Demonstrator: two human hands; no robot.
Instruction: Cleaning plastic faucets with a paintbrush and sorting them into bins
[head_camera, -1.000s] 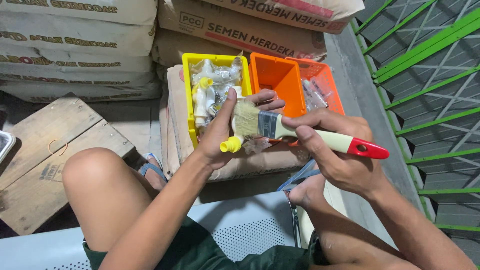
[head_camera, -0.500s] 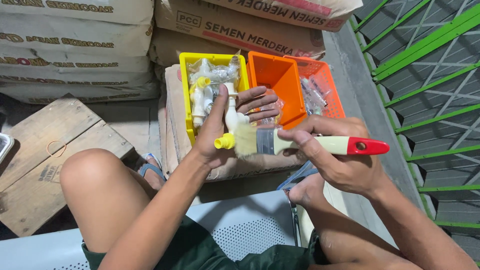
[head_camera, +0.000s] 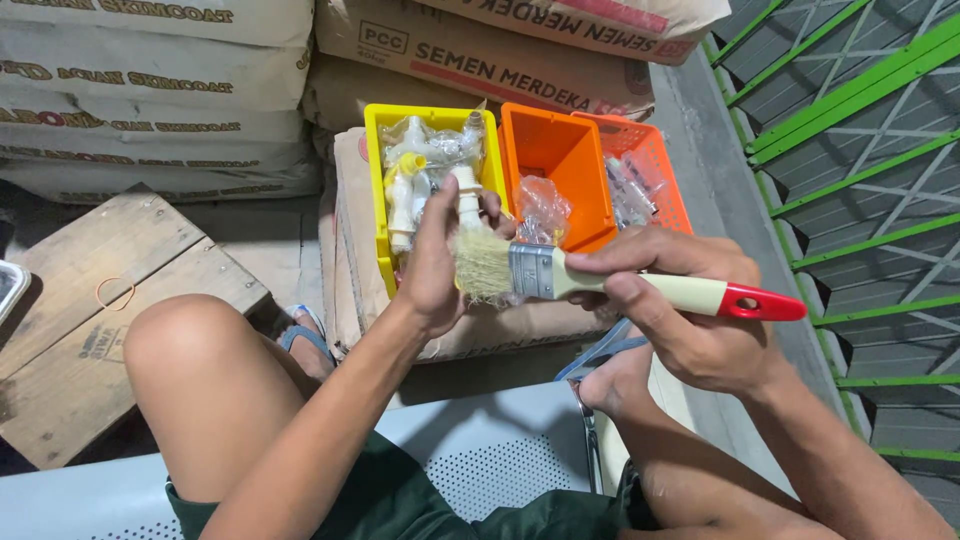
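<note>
**Brush swings level as the white fitting turns upright**

Since the earlier frame the left hand has turned the white plastic fitting so that it now stands upright, its top rising above the fingers; before, it lay across the palm with a yellow end showing low down, and that yellow end is no longer in sight. The paintbrush has come round closer to level, its bristles now against the heel of the left hand.

Nearest the camera are the person's bare knees and dark green shorts, above a grey perforated seat. The right hand is closed round the brush's cream handle, thumb and forefinger pinching it just behind the metal ferrule; the red tip of the handle sticks out to the right. The bristles are pale, splayed and a little dusty. The left hand is curled about the lower part of the fitting, fingers wrapped and thumb hidden behind it.

Just beyond the hands, a yellow bin holds more white and yellow fittings in clear bags. Beside it stands an orange bin, then an orange mesh basket with bagged parts. All three rest on a brown paper sack. Further back lie stacked cement sacks; to the left is a wooden pallet, to the right green metal grating
</note>
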